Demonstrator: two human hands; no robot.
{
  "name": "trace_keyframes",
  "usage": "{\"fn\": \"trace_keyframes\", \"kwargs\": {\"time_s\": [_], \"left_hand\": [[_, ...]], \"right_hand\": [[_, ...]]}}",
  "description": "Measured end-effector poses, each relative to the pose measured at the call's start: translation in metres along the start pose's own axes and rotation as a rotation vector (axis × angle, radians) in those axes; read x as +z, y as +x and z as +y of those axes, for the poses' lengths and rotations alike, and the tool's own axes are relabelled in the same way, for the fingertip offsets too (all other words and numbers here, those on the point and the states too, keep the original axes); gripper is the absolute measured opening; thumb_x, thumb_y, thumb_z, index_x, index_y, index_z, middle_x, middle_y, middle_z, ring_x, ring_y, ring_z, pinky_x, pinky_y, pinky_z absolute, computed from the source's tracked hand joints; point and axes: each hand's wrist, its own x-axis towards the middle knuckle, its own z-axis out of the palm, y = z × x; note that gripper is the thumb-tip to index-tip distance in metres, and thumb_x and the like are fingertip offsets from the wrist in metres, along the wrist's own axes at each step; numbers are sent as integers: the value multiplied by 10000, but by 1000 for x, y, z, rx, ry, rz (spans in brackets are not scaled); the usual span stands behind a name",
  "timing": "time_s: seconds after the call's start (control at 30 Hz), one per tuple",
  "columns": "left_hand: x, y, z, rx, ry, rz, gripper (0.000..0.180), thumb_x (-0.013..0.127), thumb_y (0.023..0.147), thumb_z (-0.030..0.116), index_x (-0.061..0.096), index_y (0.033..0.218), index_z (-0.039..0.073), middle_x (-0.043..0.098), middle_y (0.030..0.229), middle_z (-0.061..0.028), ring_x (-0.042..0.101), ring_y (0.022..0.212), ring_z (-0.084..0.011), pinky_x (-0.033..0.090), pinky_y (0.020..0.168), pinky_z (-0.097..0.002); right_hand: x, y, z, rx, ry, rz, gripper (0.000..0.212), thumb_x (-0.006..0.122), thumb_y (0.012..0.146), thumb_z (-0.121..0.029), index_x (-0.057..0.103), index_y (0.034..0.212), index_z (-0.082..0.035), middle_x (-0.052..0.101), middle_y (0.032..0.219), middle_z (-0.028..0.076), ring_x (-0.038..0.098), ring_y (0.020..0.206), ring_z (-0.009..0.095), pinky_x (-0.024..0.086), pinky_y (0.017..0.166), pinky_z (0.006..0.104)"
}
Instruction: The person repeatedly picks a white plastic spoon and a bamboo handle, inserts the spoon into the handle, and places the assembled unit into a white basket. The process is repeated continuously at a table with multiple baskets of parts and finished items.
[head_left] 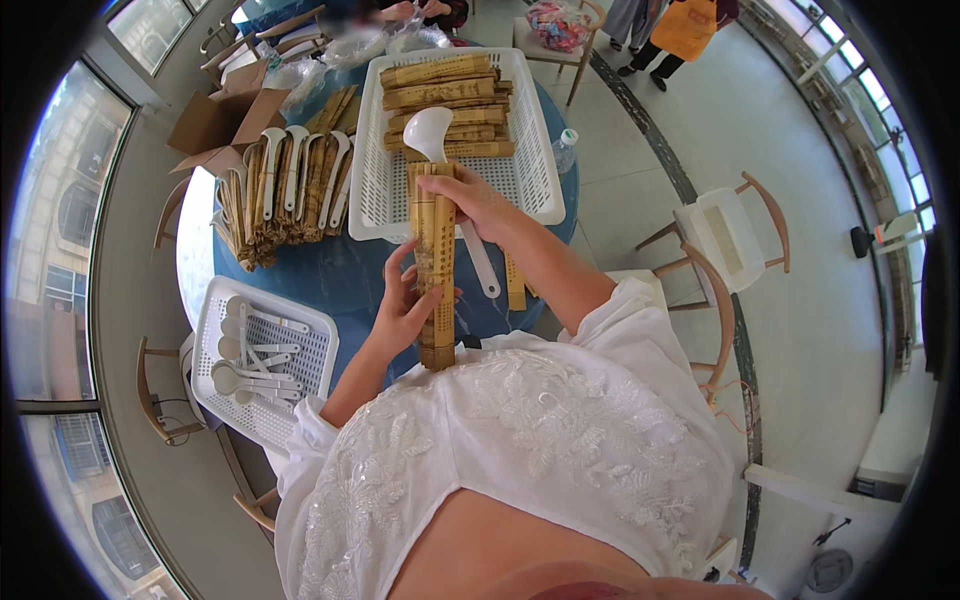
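A long gold-brown printed packet (433,260) stands upright in front of my chest. My left hand (397,312) grips its lower half, thumb across the front. Near the top, my right hand (478,205) is closed around the packet's edge and also holds a white ladle (428,130). The ladle's bowl shows above the packet, and its handle slants out below my right wrist; the middle of it is hidden. Whether the ladle is behind the packet or partly inside, I cannot tell.
A white perforated basket (548,180) on the blue table (330,275) holds stacked packets. Left of it lie bundled packets with white ladles (290,180), beside an open cardboard box (210,125). Nearer, another white basket (325,350) holds loose ladles. A plastic bottle (566,150) stands at right; people are beyond.
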Motion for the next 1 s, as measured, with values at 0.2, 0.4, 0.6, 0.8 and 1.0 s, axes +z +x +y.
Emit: {"fn": "trace_keyframes", "kwargs": {"time_s": [0.2, 0.4, 0.6, 0.8, 1.0], "left_hand": [[-13, -13, -10, -8, 127, 68, 383, 557, 913, 44, 358, 1239, 80, 537, 1132, -123, 620, 955, -160, 509, 762, -259], [-14, -11, 16, -107, 415, 151, 249, 596, 896, 57, 484, 1118, 39, 602, 1070, -88, 634, 880, -108, 502, 674, -223], [-9, -11, 30, 11, 663, 272, 182, 648, 856, 88, 606, 1016, 12, 626, 1063, -104, 668, 841, -179, 548, 679, -266], [-14, -12, 34, 26, 787, 223, 183, 658, 833, 130, 617, 980, 30, 616, 1065, -130, 656, 837, -284, 548, 736, -319], [-18, -8, 38, -52, 863, 124, 232, 675, 770, 129, 548, 914, -1, 580, 1021, -134, 621, 855, -317, 515, 738, -358]], "right_hand": [[-8, 9, 24, 71, 140, -151, 409, 620, 868, -458, 534, 1051, -103, 555, 806, -23, 507, 656, 44, 352, 521, 203], [14, 13, 25, 93, 70, 0, 360, 609, 883, -435, 553, 1058, -126, 548, 775, -48, 477, 629, 34, 336, 546, 202], [19, 17, 24, 97, 32, 46, 341, 619, 887, -404, 555, 1069, -122, 549, 805, -39, 481, 633, 40, 331, 546, 202], [20, 19, 29, 116, -10, 28, 362, 611, 889, -416, 548, 1079, -115, 555, 824, -29, 513, 673, 51, 347, 560, 206], [25, 22, 30, 122, -36, -12, 392, 606, 890, -421, 533, 1116, -109, 564, 886, -9, 554, 732, 72, 391, 606, 220]]}}
